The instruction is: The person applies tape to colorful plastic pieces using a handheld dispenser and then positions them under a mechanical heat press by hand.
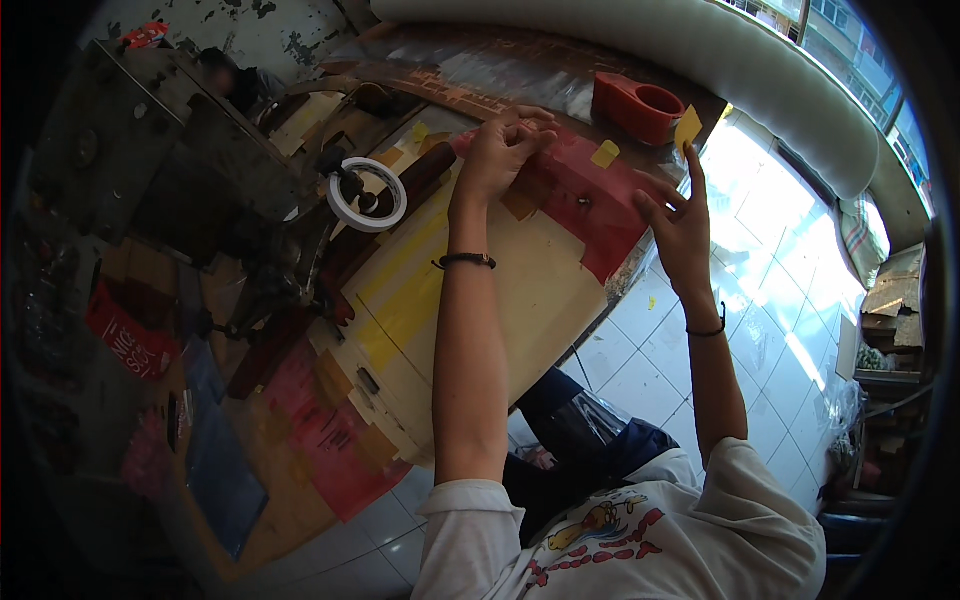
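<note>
My left hand (500,150) presses its bunched fingertips down on a red sheet (585,205) lying on a worktable (530,300) covered in cream, yellow and red patches. My right hand (678,222) is raised beside the table's right edge, fingers spread, with a small yellow piece of tape (687,128) stuck to the tip of the index finger. Another yellow tape piece (605,153) lies on the red sheet between the hands. A brown patch sits just under my left hand.
A red tape dispenser (637,105) stands at the table's far edge. A white tape ring (367,195) sits on a dark tool left of my left hand. Dark machinery fills the far left. White floor tiles lie to the right; a long white roll runs along the window.
</note>
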`<state>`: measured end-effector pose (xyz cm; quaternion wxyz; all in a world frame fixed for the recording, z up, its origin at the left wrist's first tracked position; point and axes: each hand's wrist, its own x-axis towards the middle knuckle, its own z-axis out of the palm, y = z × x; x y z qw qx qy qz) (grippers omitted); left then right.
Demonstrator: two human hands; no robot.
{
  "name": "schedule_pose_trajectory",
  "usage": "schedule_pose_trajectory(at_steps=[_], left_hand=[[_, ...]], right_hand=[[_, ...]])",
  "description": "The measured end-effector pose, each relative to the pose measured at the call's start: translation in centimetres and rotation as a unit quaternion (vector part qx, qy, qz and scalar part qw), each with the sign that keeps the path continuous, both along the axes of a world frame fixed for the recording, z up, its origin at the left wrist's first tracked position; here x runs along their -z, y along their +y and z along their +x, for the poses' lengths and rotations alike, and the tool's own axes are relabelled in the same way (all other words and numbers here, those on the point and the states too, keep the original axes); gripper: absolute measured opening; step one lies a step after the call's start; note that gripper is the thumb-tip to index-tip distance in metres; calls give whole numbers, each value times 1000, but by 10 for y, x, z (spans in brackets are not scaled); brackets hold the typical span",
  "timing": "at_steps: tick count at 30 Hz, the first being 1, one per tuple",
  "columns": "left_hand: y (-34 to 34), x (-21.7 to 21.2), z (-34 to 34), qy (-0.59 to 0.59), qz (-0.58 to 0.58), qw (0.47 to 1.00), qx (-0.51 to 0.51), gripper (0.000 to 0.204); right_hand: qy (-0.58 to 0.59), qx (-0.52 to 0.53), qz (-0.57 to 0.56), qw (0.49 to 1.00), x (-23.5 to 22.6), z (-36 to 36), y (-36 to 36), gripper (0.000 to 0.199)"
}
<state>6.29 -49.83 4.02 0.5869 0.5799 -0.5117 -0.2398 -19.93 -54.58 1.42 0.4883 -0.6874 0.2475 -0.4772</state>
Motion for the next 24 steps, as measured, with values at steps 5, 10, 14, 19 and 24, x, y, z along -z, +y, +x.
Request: schedule_pose_trajectory(at_steps=[5,10,14,19,24], left_hand=[[16,-11,-10,-198,100,972,73,41],[14,-16,-13,-326,112,939,4,36],[16,-10,-3,-435,31,898,-65,31],[13,-18,-16,-285,147,947,-2,26],[3,-3,-13,-266,139,954,-14,27]], right_hand=[[-22,-16,9,1000,11,3,-7,90],[75,70,-136,985,10,1,-14,92],[186,53,-248,949,-11,10,8,91],[192,2,-149,970,-6,15,2,88],[227,15,-66,972,-15,18,10,88]])
